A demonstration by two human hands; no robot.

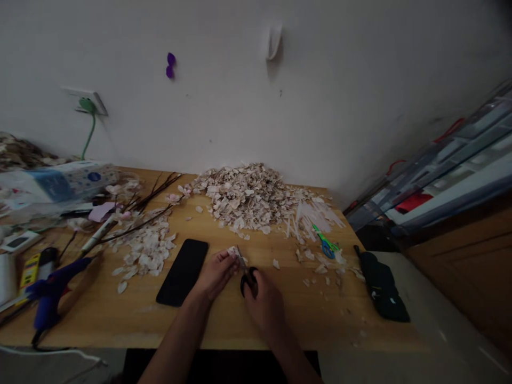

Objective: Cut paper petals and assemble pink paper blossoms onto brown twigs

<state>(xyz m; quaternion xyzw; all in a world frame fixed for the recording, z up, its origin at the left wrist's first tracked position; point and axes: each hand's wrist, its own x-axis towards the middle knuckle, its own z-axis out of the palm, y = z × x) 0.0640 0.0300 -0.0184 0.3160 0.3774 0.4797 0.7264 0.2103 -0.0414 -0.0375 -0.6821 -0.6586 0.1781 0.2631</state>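
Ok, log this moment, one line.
left hand: pinching pale piece; right hand: holding scissors; blades: at piece; black phone: beside left hand

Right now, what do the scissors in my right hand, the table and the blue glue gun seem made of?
Scissors: probably metal blades, thin and dull grey, with black loop handles, likely plastic. Table: wood or wood-look laminate; its yellow-brown top shows faint grain and a slight sheen. Glue gun: likely hard plastic, judging by its solid blue body; dim light hides the finish.
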